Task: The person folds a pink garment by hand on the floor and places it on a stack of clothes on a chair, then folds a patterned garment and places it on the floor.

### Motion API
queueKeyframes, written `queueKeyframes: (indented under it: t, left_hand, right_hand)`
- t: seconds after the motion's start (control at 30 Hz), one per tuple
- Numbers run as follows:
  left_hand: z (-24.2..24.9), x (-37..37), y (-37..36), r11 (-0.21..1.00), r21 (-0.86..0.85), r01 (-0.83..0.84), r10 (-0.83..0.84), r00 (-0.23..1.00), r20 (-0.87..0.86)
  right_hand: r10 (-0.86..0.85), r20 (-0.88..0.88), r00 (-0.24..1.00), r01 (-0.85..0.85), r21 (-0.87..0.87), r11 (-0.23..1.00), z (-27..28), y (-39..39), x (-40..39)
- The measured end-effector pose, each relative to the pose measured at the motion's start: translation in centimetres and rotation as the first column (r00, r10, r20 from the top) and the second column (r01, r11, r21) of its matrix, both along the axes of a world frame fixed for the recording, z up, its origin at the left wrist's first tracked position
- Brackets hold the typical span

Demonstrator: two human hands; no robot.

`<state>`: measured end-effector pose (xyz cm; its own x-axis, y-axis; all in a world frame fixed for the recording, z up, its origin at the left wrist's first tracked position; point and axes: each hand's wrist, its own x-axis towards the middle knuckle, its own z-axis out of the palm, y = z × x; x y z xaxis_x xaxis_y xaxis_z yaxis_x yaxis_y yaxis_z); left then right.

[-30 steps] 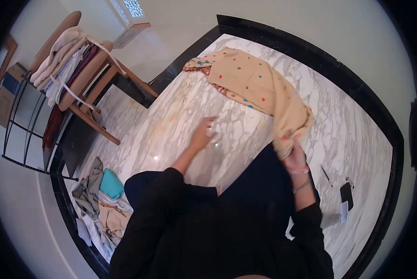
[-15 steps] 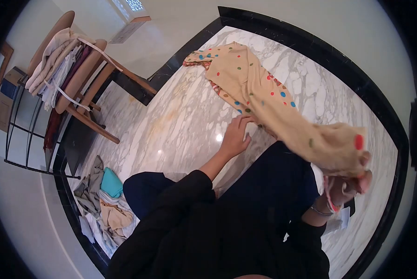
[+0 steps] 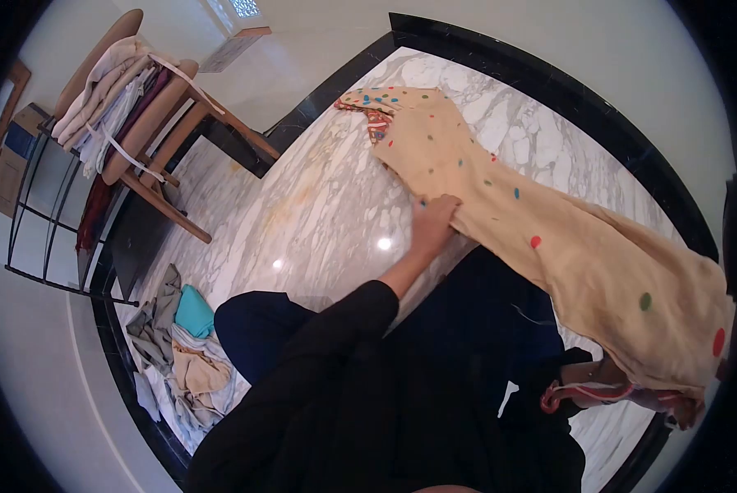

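Note:
A long beige garment with red, blue and green dots stretches from the floor toward the right. Its far end shows a red patterned edge. My left hand has its fingers closed on the near edge, around the middle. At the right, my right hand grips the other end and holds it raised; cloth covers part of this hand. A red-and-white trim or cord hangs by the right wrist. The garment's right part is spread wide and fairly taut between my hands.
On the left, a wooden chair bears a stack of folded clothes. A black metal rack stands beside it. Crumpled clothes and a teal folded cloth lie on the marble floor by my left knee.
My right hand has moved right and outward, pulling the garment's end wider and flatter. My left hand has shifted slightly right and closed on the near edge.

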<state>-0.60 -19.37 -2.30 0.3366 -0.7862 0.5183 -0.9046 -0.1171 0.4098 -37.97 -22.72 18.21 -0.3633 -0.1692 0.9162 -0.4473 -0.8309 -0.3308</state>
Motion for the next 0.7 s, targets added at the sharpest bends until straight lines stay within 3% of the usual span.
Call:
queueKeyframes:
  t: [0.03,0.13,0.3,0.37,0.43,0.57,0.63,0.7]
  left_hand:
    - [-1.3,1.2,0.3,0.997,-0.08,-0.017,0.02,0.999,0.031]
    - [-1.1,6.0,4.3,0.981,-0.046,-0.189,0.191,0.98,0.058]
    - [1.8,14.7,13.5,0.907,-0.097,-0.411,0.418,0.906,0.072]
    - [4.7,15.6,16.9,0.825,-0.153,-0.544,0.562,0.819,0.118]
    - [5.8,18.1,20.6,0.797,-0.203,-0.569,0.587,0.808,0.039]
    - [10.7,19.0,27.6,0.675,-0.436,-0.595,0.692,0.715,0.096]
    - [13.1,18.4,30.9,0.527,-0.559,-0.64,0.763,0.646,-0.021]
    - [16.3,16.2,33.2,0.473,-0.639,-0.606,0.631,0.739,-0.234]
  right_hand:
    - [-0.008,0.006,1.0,0.008,0.013,1.0,0.0,0.0,-0.5]
    - [-0.024,0.011,1.0,0.023,0.059,0.998,-0.1,-0.1,-2.2]
    - [-0.053,0.035,0.998,0.048,0.146,0.988,-0.5,-1.0,-4.7]
    - [-0.071,0.043,0.997,0.062,0.181,0.982,-0.7,-1.3,-5.6]
    - [-0.079,0.05,0.996,0.066,0.216,0.974,-0.6,-2.0,-6.4]
    - [-0.062,0.054,0.997,0.045,0.28,0.959,-0.4,-2.9,-6.7]
    - [-0.021,0.062,0.998,0.001,0.302,0.953,0.0,-3.3,-6.5]
    - [0.042,0.083,0.996,-0.066,0.314,0.947,0.3,-3.8,-6.5]
